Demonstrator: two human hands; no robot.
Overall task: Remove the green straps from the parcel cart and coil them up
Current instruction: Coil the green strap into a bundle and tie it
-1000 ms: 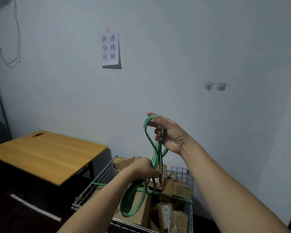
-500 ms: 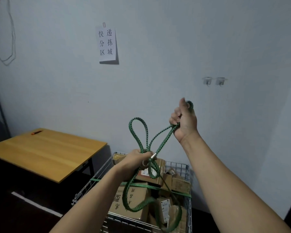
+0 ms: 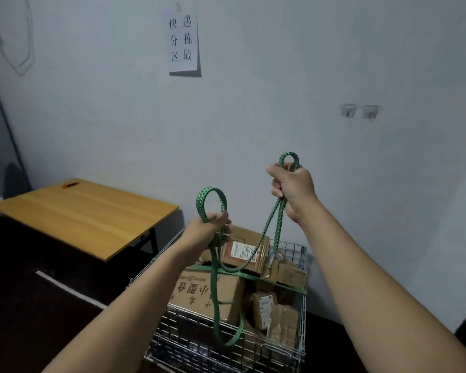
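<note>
A: Item 1, head view, change since half a second ago: right hand [image 3: 293,188] has risen and pulled further from the left hand [image 3: 209,230]; the strap run between them is longer.

B: Item 2, green strap [image 3: 214,292]: where held?

A: Both hands are closed in fists around it. A small loop stands above each fist; a doubled length runs down from the right fist and sags low to the left one. A long loop hangs from the left hand, over the parcels [image 3: 207,294] in the parcel cart [image 3: 303,305].

B: Item 3, second strap [image 3: 280,282]?

A: Stretched across the cart top, not yet removed.

B: Item 4, hazards?

A: Judged: the hanging loop or the metal hook [image 3: 271,261] may snag the wire mesh or the stretched strap; uneven loops may slip and undo the coil.
</note>
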